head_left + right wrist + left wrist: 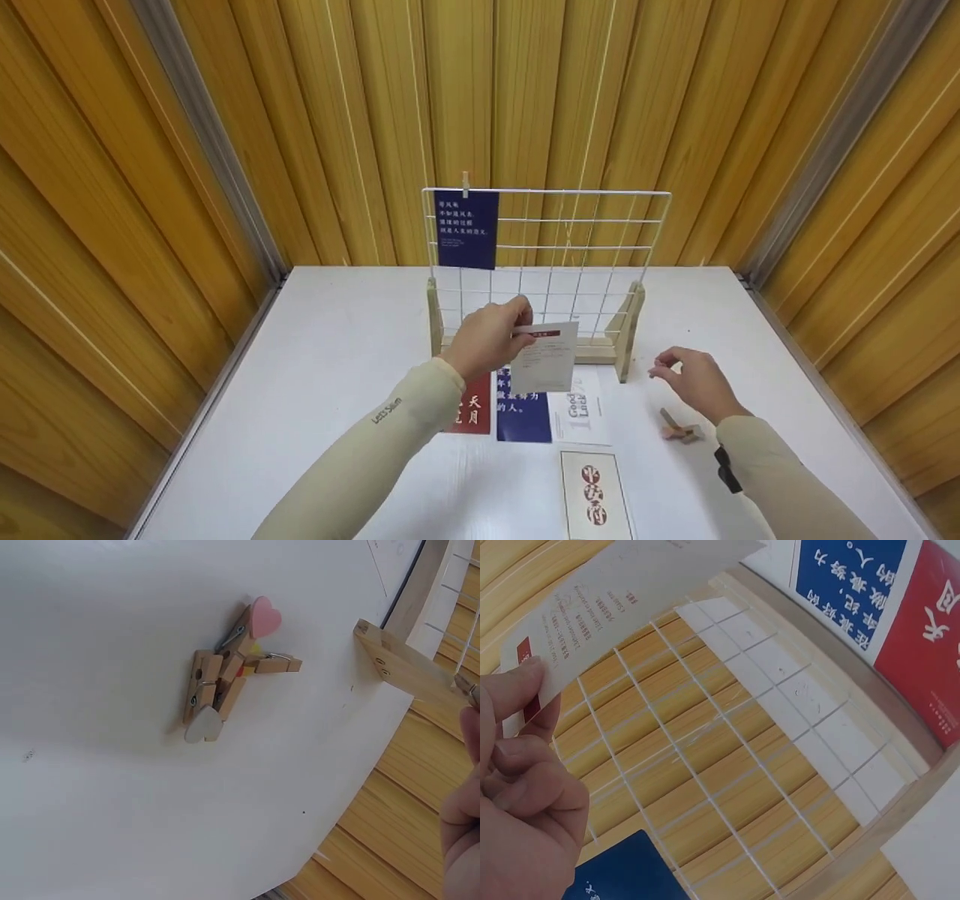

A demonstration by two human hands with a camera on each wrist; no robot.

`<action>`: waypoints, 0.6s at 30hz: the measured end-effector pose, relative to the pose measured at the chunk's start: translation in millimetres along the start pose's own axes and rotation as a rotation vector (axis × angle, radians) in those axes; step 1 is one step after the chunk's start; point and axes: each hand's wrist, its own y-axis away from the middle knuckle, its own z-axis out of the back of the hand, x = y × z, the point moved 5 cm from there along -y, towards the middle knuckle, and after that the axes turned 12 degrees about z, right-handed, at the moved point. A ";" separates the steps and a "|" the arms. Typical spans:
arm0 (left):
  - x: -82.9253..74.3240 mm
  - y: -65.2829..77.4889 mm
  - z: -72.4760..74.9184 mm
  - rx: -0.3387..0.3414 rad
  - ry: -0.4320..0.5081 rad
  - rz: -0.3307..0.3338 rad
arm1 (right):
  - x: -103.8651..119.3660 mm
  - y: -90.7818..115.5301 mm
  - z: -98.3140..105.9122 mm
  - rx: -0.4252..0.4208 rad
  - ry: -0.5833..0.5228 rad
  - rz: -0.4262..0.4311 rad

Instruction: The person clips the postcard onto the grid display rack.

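Observation:
My left hand (486, 339) pinches a white card (546, 360) by its upper left corner, in front of the wire grid rack (585, 192). The left wrist view shows the thumb lying over the card's red printed strip (526, 652). To the right of the rack, my right hand (699, 381) is raised above the table. At the edge of the right wrist view, its fingertips pinch a small wooden clothespin (466, 688). A dark blue card (466, 244) with white writing hangs at the rack's upper left from another clothespin (465, 184).
Several wooden clothespins (225, 679), some with hearts, lie heaped below my right hand. A red card (477, 411), a blue card (525, 427) and a white "Good Luck" card (589, 429) lie before the rack. Nearer is a cream card (594, 495). Wood-patterned walls (525, 90) surround the table.

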 end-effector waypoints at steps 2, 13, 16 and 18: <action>-3.1 -5.4 6.6 -0.020 -0.019 -0.020 | 1.9 -2.5 4.7 -0.011 0.011 0.010; -15.3 -25.5 29.6 -0.096 -0.115 -0.083 | 19.7 -14.6 25.8 -0.011 0.002 0.046; -19.7 -30.1 36.1 -0.127 -0.127 -0.103 | 28.2 -18.9 32.7 -0.040 0.008 0.085; -21.6 -32.7 39.8 -0.138 -0.127 -0.107 | 34.7 -21.4 36.9 -0.067 0.005 0.118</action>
